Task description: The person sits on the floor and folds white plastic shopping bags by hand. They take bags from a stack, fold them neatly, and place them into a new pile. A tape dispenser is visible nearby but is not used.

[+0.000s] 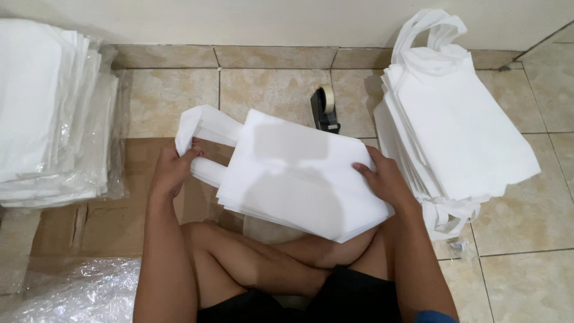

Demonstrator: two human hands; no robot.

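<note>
— White fabric, that bundle of bags (293, 173) — where is it?

— On the person's crossed legs, over a sheet of cardboard (107, 221) on the tile floor (520, 275). It's several flat bags held as one; I can't count the layers.

— And the hands?

— Left hand (173, 170) is closed around the handle loops (200, 128) at the bundle's left end. Right hand (385, 179) lies flat on the right edge, fingers spread, pressing down rather than gripping.

— What's around it?

— Two more stacks. One pile (460, 125) sits just beside the right hand, fanned out, a handle sticking up against the wall. The other stack (42, 113) is well apart on the left, partly in clear plastic wrap.

— Anything else?

— One tape dispenser (324, 107), black, on the tiles just behind the bundle, between it and the wall. Crumpled clear plastic (72, 293) lies at lower left by the knee.

— Anything blocking the hands?

— The bundle hides most of the lap; the right pile crowds the right forearm.
</note>
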